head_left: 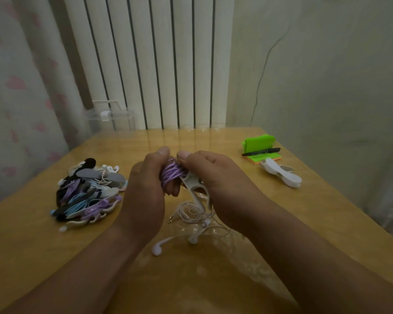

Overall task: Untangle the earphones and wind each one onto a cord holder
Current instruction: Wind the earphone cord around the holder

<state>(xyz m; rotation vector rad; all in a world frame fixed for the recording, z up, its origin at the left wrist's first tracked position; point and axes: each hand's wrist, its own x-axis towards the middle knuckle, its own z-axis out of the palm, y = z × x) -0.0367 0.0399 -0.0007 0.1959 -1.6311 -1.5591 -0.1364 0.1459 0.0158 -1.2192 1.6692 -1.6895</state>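
Nearest me, just below my fingers, a loose tangle of white earphones [192, 219] lies on the tabletop [247, 279], kept close, I judge, because it is next in line. Above it my left hand [145, 191] is wrapped around a bundle of purple earphone cord [171, 174], while my right hand [216, 180] grips the white cord holder [194, 185] the cord is wound on; both thumbs press at the top, probably pinning the last turn (the cord's end is hidden). Left of my fingers sits a pile of wound holders [89, 191], set aside as finished. Farther right wait spare white holders [281, 173], then a black marker [261, 152] across sticky notes [264, 157].
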